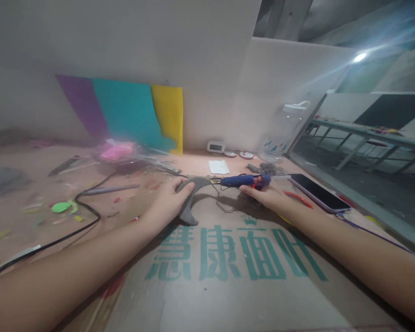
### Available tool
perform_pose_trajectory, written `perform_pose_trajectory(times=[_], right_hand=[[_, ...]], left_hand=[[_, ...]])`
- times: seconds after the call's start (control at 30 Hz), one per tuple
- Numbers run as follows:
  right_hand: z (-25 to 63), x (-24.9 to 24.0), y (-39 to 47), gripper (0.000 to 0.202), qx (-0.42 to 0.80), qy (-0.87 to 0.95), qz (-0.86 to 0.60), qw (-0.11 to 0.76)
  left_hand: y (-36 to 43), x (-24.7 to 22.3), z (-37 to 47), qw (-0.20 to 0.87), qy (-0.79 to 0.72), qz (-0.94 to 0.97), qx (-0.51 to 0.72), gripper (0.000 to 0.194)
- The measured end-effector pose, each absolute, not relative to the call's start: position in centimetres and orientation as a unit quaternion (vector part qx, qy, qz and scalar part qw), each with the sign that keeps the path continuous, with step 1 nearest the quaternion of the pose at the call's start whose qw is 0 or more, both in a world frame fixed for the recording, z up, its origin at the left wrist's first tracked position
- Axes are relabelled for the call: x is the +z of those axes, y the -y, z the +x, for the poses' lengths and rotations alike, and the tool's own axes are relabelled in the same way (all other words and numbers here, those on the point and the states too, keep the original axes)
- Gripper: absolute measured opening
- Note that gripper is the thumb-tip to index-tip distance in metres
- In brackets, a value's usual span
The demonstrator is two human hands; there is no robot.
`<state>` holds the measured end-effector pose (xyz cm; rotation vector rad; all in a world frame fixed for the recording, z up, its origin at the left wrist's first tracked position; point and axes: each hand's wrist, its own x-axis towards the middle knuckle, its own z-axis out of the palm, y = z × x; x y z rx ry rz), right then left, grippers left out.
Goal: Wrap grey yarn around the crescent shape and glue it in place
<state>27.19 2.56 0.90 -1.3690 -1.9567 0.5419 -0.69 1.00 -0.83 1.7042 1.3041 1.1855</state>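
A curved grey crescent-shaped piece (187, 213) is held by my left hand (174, 198), its fingers closed on the upper part. My right hand (264, 196) grips a blue glue gun (240, 180), whose tip points left at the top edge of the grey piece. A pale glue stick (280, 177) sticks out of the gun's rear end. Thin grey strands hang below the nozzle. Both hands are above a cardboard sheet (207, 295) printed with green characters.
A black phone (318, 192) lies right of my right hand, near red-handled pliers (299, 199). Behind stand a clear bottle (278, 133) and a small white clock (216, 146). A black cable (90, 207), scraps and a pink item (116, 151) lie left.
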Motion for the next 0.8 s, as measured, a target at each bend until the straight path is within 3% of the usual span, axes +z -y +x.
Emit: perform_pose_trajectory(times=[0.8], right_hand=[[26.98, 0.91, -2.39, 0.028, 0.172, 0.758, -0.518, 0.356]], left_hand=[[-0.81, -0.57, -0.58, 0.332, -0.503, 0.661, 0.446, 0.030]])
